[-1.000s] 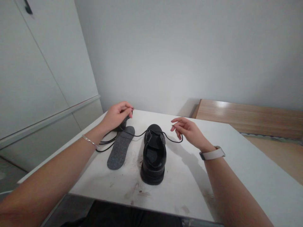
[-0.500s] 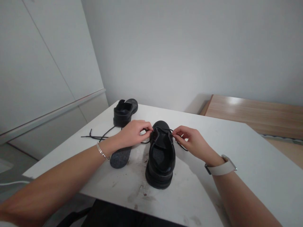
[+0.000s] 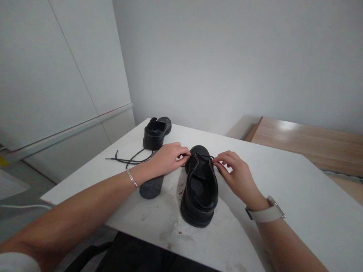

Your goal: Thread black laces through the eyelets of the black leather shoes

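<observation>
A black shoe stands upright on the white table, heel toward me and opening facing up. On its left side my left hand is closed in a pinch at the eyelet flap, where the black shoelace runs. My right hand pinches at the right eyelet flap, thumb and forefinger together on the lace, other fingers loosely curled. The fingertips cover the exact spots they grip. Partly under my left wrist lies a dark grey insole.
Farther back on the left stands a second black shoe, a loose black lace lying in front of it. Dirt smudges mark the table. Beyond the right side is a wood-grain surface; a grey wall rises behind.
The whole view has shifted, so everything sits farther right. Both hands stay at the shoe's flaps. The lace end that hung below my right fingers no longer shows.
</observation>
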### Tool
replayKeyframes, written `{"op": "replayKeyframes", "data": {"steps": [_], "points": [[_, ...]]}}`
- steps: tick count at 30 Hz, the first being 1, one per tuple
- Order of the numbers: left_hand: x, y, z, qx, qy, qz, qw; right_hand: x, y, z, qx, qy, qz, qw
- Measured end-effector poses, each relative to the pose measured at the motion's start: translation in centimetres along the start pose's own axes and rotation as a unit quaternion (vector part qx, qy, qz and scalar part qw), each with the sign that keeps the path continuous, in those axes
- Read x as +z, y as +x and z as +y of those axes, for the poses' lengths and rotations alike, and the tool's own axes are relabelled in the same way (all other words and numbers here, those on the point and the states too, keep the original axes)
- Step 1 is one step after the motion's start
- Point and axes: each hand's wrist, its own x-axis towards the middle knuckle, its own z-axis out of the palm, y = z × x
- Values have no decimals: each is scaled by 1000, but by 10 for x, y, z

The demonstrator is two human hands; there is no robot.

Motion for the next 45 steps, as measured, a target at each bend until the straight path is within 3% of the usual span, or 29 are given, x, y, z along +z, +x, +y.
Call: {"op": "replayKeyframes", "data": {"steps": [5,9,12,17,27,31,37,45], "points": [[-4,-1,3,-9,-49,8,999,2,-2,3,22,29,3,999],[-3,-1,0,30,-48,25,998,3,-2,5,30,47,7,998],[1,-1,-4,74,-20,49,996,4,-1,4,25,48,11,998],[8,0,-6,80,36,98,991,4,-1,0,18,30,14,999],[1,2,4,102,71,57,991,0,0,-14,33,-37,-8,999],[-3,4,8,67,42,28,996,-1,-1,-18,40,-38,-20,998],[0,7,5,-71,-73,2,995,-4,-1,-27,41,-31,-31,998],[-7,8,28,-79,-27,-2,996,-9,-4,-37,44,-66,-71,994]]}}
